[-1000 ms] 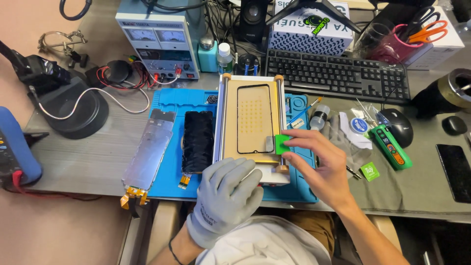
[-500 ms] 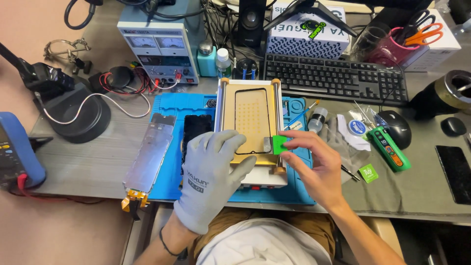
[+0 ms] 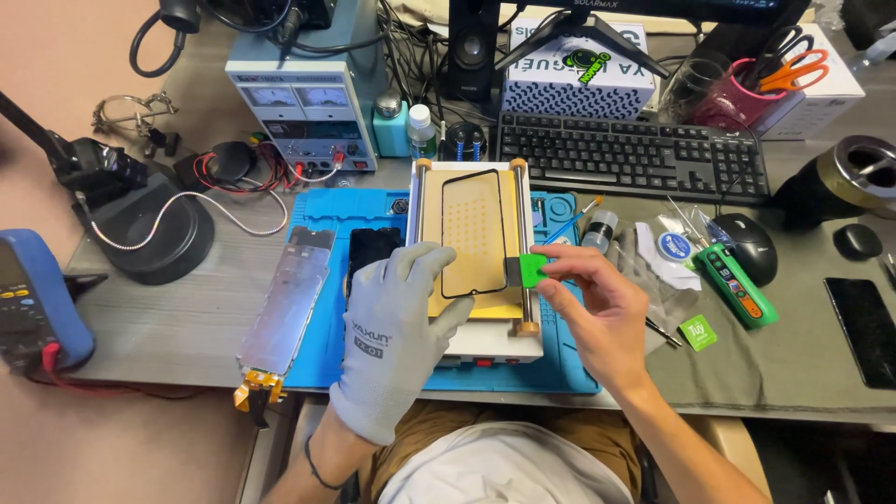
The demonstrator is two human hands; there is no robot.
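At the far left edge of the tabletop lies a blue meter with a red lead, and behind it a black round-based stand with a coiled white cable. Further back stands a grey power supply with red and black wires at its foot. On the blue mat lie a silver screen panel, tilted, with an orange flex at its near end, and just beside it a black phone, partly hidden by the glove.

The left hand, in a grey glove, rests flat with fingers spread wide, holding nothing; its fingertips lie on the near left part of the separator machine. On that machine's tan plate lies the glass panel, a black-rimmed frame, upright along the plate between two metal rails.

The right hand, bare, pinches a small green tool between thumb and fingers, at the right rail, just beside the glass panel's right edge; whether the tool touches the glass I cannot tell.

Right of the hand lie a small bottle, clear packets, a green device and a mouse. Behind them runs a black keyboard. At the far right lies a dark phone, and a pink cup with scissors stands at the back.
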